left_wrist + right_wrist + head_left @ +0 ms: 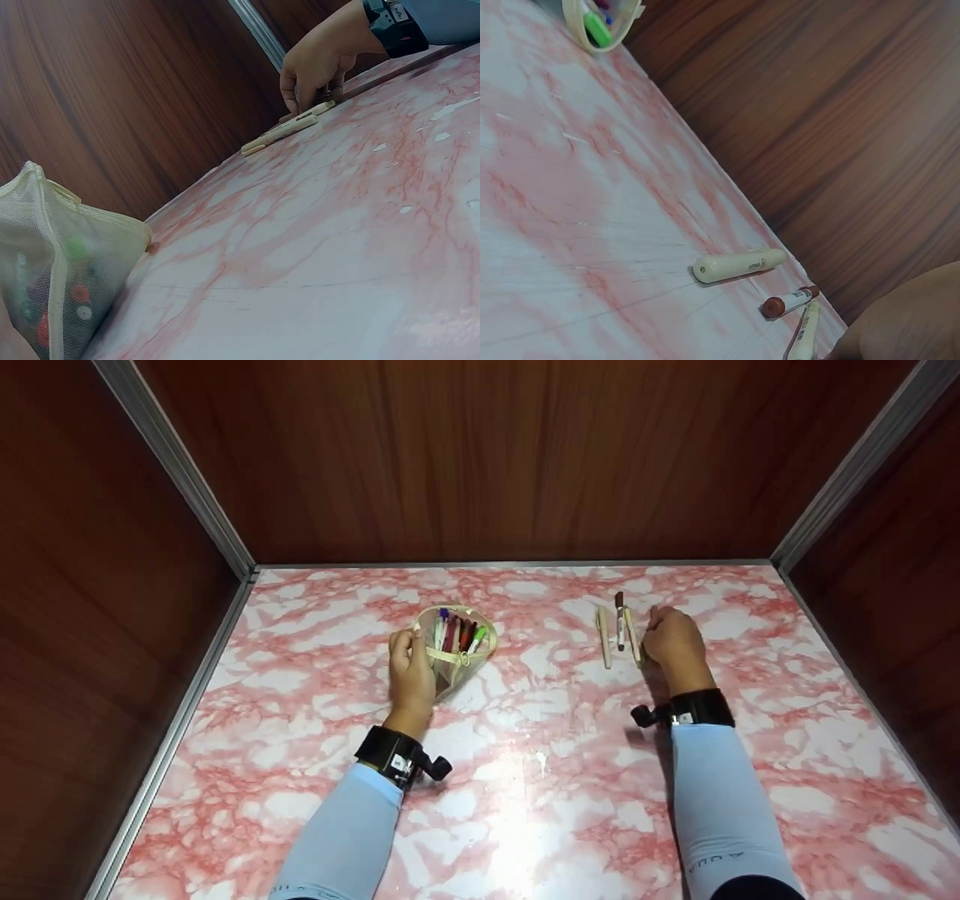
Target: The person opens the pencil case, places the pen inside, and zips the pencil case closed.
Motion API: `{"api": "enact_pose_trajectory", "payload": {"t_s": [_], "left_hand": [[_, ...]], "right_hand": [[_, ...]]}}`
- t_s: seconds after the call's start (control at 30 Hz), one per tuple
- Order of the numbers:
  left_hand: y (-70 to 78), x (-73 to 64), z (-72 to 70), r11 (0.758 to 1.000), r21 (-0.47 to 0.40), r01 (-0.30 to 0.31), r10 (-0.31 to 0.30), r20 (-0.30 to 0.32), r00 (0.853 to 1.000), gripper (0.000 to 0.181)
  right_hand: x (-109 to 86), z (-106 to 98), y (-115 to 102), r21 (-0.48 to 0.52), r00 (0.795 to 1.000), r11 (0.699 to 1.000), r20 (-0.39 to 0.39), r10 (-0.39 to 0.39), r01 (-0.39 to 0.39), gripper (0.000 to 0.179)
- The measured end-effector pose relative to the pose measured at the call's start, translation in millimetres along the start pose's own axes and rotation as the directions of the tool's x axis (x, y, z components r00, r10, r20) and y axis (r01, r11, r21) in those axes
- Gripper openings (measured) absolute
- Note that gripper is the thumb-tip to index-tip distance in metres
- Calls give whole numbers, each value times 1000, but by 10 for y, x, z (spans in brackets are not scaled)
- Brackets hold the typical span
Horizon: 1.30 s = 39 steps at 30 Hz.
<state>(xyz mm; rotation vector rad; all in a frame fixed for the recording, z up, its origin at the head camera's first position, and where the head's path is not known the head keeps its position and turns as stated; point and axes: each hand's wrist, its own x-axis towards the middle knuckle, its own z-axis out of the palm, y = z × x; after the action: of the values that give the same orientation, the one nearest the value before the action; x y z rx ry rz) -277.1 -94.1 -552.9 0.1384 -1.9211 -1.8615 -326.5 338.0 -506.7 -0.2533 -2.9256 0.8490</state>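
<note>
My left hand (411,667) grips the side of a cream mesh pouch (450,679), its mouth facing up and its zip edge spread apart. Several markers and pens (459,635) stand inside it, one with a green cap (598,30). At the right, my right hand (675,641) reaches down to the table beside a cream pen (633,634), fingers bent downward. Something dark shows under those fingers in the left wrist view, too small to make out. Left of them lie a brown-capped marker (620,622) and a thicker beige marker (604,637).
A pink and white marbled tabletop (525,735) lies under everything. Dark wood panels (510,457) rise behind it and at both sides, with metal framing (180,465) at the corners. Each wrist wears a black camera band (701,709).
</note>
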Motion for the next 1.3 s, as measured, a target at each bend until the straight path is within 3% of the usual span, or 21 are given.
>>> {"api": "enact_pose_trajectory", "payload": {"t_s": [0.1, 0.23, 0.33, 0.57, 0.73, 0.93, 1.17, 1.3], "left_hand": [[0, 3, -3, 1000, -8, 5, -5, 2, 1000, 29], [9, -2, -18, 1000, 9, 29, -29, 5, 1000, 30], [14, -4, -33, 999, 26, 47, -48, 10, 999, 32], [25, 3, -54, 998, 27, 59, -60, 22, 998, 32], [29, -3, -53, 998, 21, 55, -55, 14, 998, 32], [1, 0, -29, 999, 17, 32, -32, -1, 999, 30], [-1, 12, 3, 999, 14, 38, -38, 4, 999, 31], [10, 6, 3, 998, 29, 49, -49, 5, 999, 29]], "right_hand": [[10, -14, -17, 19, 999, 999, 20, 36, -37, 27], [33, -47, -56, 54, 995, 994, 43, 92, -94, 50], [33, -76, -93, 79, 993, 990, 14, 113, -114, 57], [-24, -153, -244, 180, 986, 984, -165, 18, 12, 72], [-37, -196, -426, 279, 988, 958, -154, -21, 64, 84], [-89, -136, -665, 443, 991, 891, -120, -55, 103, 77], [-212, 57, -944, 546, 990, 826, -62, -129, 142, 70], [-265, 168, -1150, 648, 985, 745, -56, -161, 159, 71]]}}
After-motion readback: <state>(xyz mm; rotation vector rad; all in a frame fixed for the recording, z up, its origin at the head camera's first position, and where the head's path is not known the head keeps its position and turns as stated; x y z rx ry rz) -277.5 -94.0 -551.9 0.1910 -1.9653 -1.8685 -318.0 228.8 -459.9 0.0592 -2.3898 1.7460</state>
